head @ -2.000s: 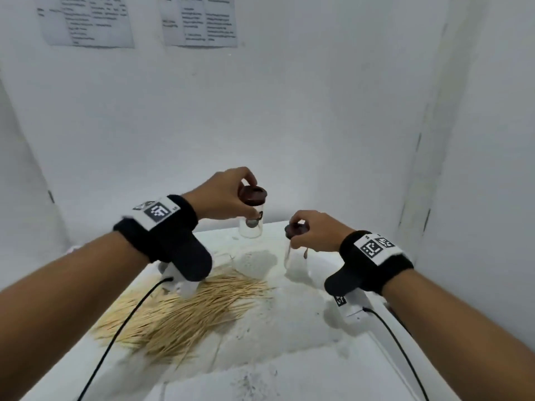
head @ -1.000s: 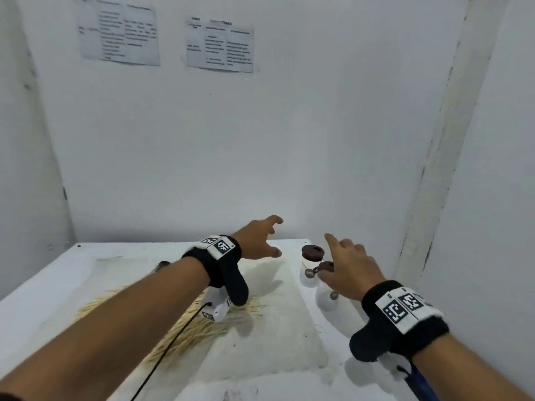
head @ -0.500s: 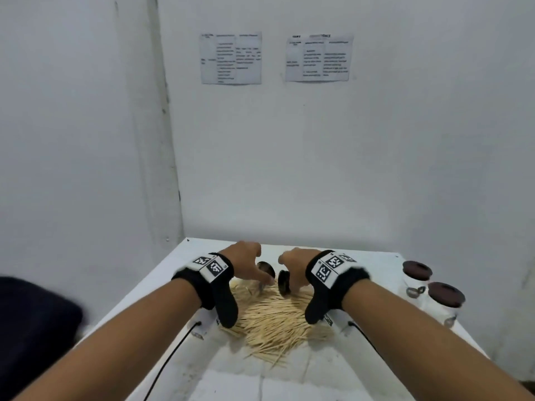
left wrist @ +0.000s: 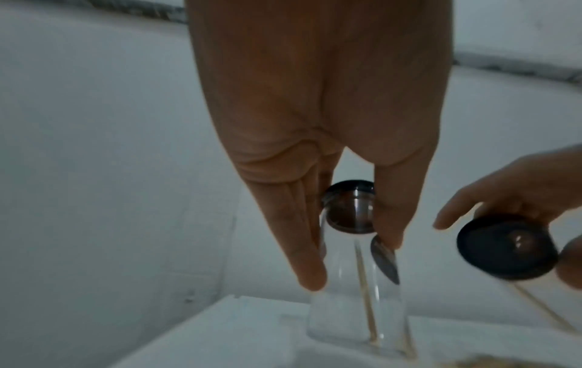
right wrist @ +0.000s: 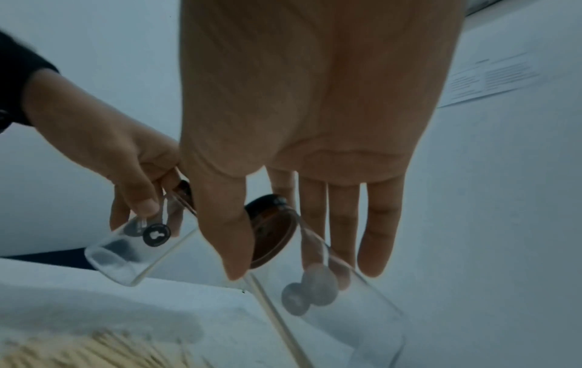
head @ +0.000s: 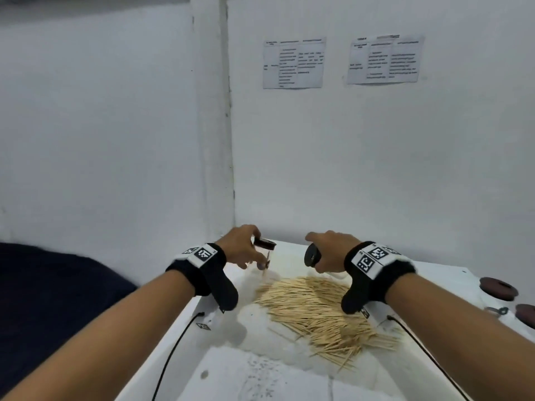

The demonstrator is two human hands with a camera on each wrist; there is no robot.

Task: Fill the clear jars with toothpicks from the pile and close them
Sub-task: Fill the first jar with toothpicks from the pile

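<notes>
Toothpicks (head: 315,311) lay in a loose pile on the white table (head: 289,380), just in front of both hands. The left hand (head: 241,247) held a clear jar (left wrist: 356,306) by its upper part, with the fingers (left wrist: 302,249) on one side of the glass and the thumb on the other side. This jar carried a dark brown lid (left wrist: 348,206) on top, and a small metal tag (left wrist: 384,261) hung beside the thumb. In the left wrist view the jar looked nearly upright above the table edge; in the right wrist view it was tilted. I could not tell if its bottom touched the table.

The right hand (head: 330,250) gripped a second clear jar (right wrist: 340,306), also closed with a dark lid (right wrist: 274,231). The thumb (right wrist: 226,224) pressed on one side near the lid and the fingers lay along the other side. This jar was tilted, the lid turned toward the left hand, and two round metal tags (right wrist: 310,291) hung at its neck. One or two thin toothpicks seemed to be inside each jar, but the pictures were blurred there.

At the right edge of the table stood two more dark lids (head: 498,287) of other jars, well apart from the hands. Two printed papers (head: 293,63) were fixed on the white wall behind. Black wristbands (head: 202,264) with printed markers sat on both wrists.
</notes>
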